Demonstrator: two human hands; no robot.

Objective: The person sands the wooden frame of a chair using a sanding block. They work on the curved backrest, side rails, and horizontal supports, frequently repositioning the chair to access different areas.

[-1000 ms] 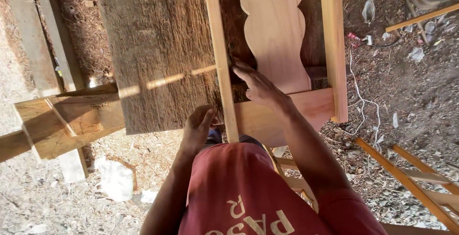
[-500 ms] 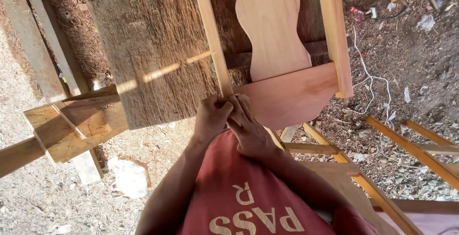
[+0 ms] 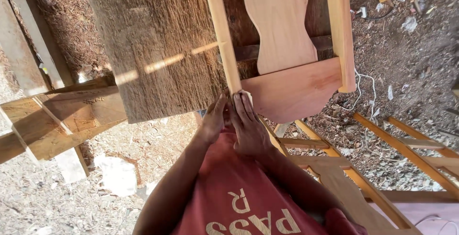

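Chair-back frame of pale wood lay on the rough, dark plank tabletop, its near end jutting past the plank's edge toward the person. Left upright rail ran from far to near. Curved splat sat between this rail and the right rail, above a broad curved crosspiece. Both hands met at the near end of the left rail. Left hand pressed against it from the left, fingers extended. Right hand lay flat beside it, fingers straight and together, tips touching the rail end; neither hand closed in a grip. More wooden frames lay on the sawdust-strewn ground to the right.
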